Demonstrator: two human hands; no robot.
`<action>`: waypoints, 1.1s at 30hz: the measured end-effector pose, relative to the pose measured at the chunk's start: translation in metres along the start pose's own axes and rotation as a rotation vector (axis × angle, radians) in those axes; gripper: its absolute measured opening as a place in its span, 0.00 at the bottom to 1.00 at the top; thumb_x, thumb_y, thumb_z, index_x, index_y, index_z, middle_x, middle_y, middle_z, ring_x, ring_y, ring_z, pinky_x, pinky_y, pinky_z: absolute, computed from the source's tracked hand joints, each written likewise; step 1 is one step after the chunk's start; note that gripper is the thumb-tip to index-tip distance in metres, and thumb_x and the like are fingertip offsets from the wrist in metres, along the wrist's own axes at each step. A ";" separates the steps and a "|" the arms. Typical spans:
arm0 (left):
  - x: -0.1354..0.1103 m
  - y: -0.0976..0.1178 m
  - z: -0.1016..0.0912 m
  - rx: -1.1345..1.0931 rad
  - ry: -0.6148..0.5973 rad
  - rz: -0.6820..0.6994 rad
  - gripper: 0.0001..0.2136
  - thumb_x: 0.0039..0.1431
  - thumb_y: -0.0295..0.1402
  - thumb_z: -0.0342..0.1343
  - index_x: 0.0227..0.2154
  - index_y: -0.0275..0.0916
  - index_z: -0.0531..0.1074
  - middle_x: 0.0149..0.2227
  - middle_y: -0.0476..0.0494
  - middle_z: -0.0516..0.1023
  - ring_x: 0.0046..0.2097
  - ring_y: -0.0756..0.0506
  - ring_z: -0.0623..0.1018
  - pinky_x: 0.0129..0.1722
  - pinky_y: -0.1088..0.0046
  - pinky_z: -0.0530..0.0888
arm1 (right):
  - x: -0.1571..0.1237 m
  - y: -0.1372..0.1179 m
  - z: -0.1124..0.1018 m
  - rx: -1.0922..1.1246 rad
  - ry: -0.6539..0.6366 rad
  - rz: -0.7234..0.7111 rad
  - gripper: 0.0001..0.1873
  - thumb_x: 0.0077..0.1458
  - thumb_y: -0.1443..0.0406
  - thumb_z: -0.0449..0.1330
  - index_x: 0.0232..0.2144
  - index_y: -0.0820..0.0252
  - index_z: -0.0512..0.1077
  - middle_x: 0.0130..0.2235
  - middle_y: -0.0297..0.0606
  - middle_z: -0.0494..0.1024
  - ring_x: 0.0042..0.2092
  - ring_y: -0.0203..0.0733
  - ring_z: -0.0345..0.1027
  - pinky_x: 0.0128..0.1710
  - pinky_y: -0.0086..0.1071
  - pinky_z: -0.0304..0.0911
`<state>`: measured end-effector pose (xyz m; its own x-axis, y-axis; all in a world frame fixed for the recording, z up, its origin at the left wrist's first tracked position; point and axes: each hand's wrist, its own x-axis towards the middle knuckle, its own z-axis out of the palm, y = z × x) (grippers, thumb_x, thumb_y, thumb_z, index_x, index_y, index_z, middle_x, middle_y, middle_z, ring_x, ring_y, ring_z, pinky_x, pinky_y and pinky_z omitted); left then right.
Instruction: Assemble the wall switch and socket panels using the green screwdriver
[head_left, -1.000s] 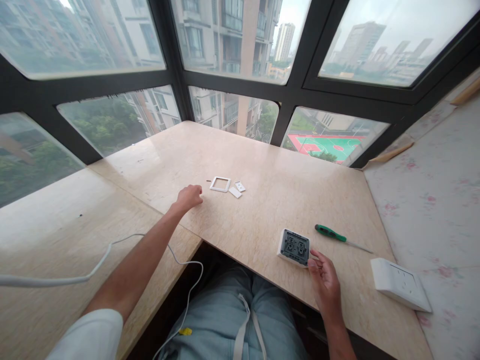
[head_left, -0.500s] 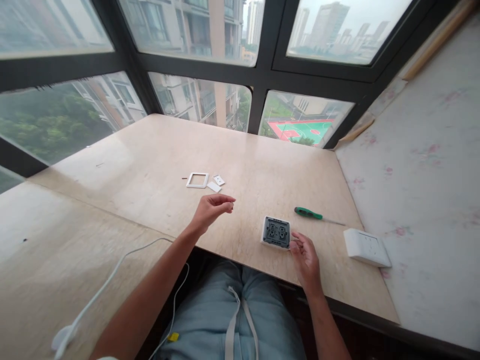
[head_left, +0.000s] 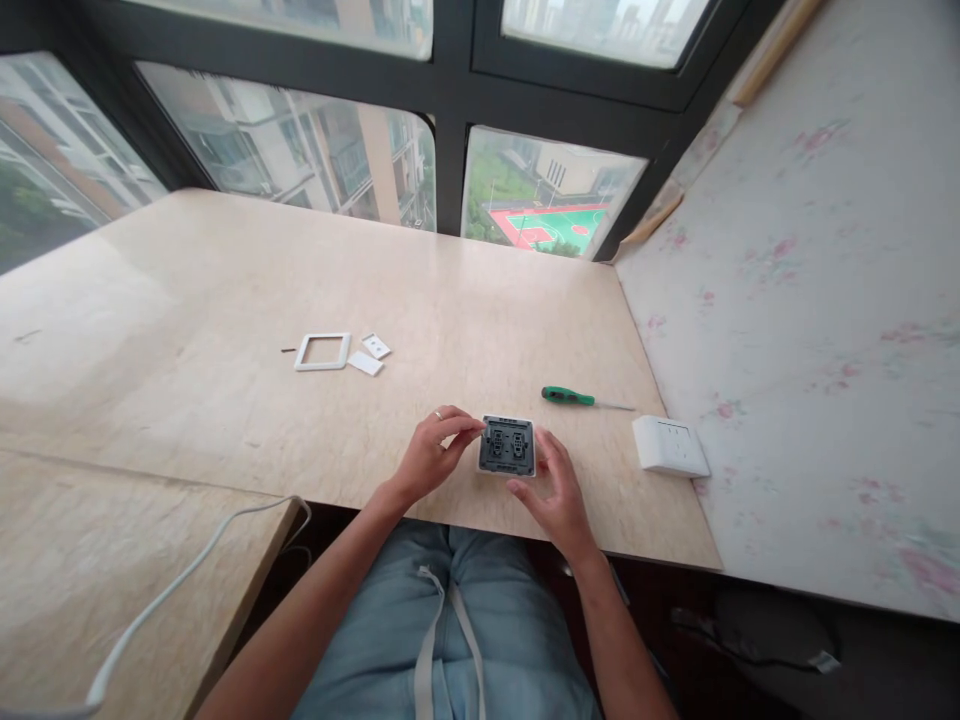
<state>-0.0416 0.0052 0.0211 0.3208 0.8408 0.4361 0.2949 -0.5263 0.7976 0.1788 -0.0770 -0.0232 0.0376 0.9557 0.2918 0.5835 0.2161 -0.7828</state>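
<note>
A square switch module (head_left: 508, 446) with a grey inner face and white rim lies on the beige stone tabletop (head_left: 465, 300) near its front edge. My left hand (head_left: 435, 455) grips the module's left side with curled fingers. My right hand (head_left: 551, 490) cups its right and lower edge, fingers bent around it. A green-handled screwdriver (head_left: 577, 399) lies just beyond and to the right of the module. A white square frame (head_left: 322, 351) and two small white pieces (head_left: 370, 356) rest farther back on the left.
A white wall switch (head_left: 669, 445) sits at the table's right edge beside a floral-patterned wall. A white cable (head_left: 187, 570) runs over the lower left tabletop. Dark-framed windows close off the far side. My legs in light jeans are under the front edge.
My left hand came back from near the white frame and closed on the module's left side. My right hand shifted up around its right edge. The view tilted down and rightward.
</note>
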 end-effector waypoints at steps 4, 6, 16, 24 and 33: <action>0.002 -0.005 0.006 0.049 -0.022 0.066 0.08 0.65 0.29 0.53 0.38 0.41 0.79 0.35 0.43 0.78 0.39 0.46 0.77 0.40 0.69 0.75 | 0.000 -0.001 0.001 0.009 0.006 0.033 0.39 0.56 0.55 0.64 0.66 0.49 0.55 0.66 0.48 0.61 0.66 0.56 0.55 0.58 0.55 0.65; 0.002 -0.007 0.008 0.072 -0.038 0.097 0.09 0.65 0.27 0.52 0.39 0.41 0.78 0.35 0.43 0.77 0.39 0.46 0.76 0.39 0.69 0.74 | 0.001 -0.001 0.001 0.015 0.014 0.047 0.39 0.56 0.55 0.64 0.66 0.49 0.55 0.65 0.48 0.62 0.66 0.56 0.56 0.58 0.55 0.65; 0.002 -0.012 0.011 0.159 -0.083 0.189 0.12 0.64 0.23 0.51 0.39 0.40 0.78 0.35 0.42 0.77 0.38 0.47 0.76 0.38 0.70 0.74 | 0.004 -0.010 -0.004 -0.011 -0.013 -0.006 0.26 0.60 0.56 0.62 0.60 0.45 0.67 0.64 0.43 0.64 0.65 0.53 0.58 0.62 0.55 0.59; 0.003 -0.012 0.012 0.237 -0.087 0.274 0.12 0.63 0.21 0.51 0.39 0.39 0.78 0.35 0.43 0.77 0.37 0.47 0.74 0.37 0.69 0.73 | 0.004 -0.010 -0.005 0.016 -0.010 -0.001 0.22 0.61 0.57 0.61 0.58 0.45 0.70 0.64 0.44 0.64 0.64 0.52 0.60 0.61 0.53 0.61; 0.001 -0.003 0.006 0.326 -0.202 0.307 0.12 0.62 0.21 0.50 0.41 0.39 0.77 0.38 0.41 0.78 0.40 0.45 0.75 0.40 0.65 0.72 | 0.004 -0.008 -0.004 0.026 0.002 0.001 0.21 0.61 0.58 0.61 0.57 0.45 0.71 0.63 0.44 0.65 0.63 0.51 0.61 0.62 0.52 0.61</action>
<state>-0.0369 0.0066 0.0163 0.5961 0.6157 0.5153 0.4153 -0.7857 0.4584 0.1774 -0.0756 -0.0135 0.0402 0.9556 0.2920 0.5621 0.2200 -0.7972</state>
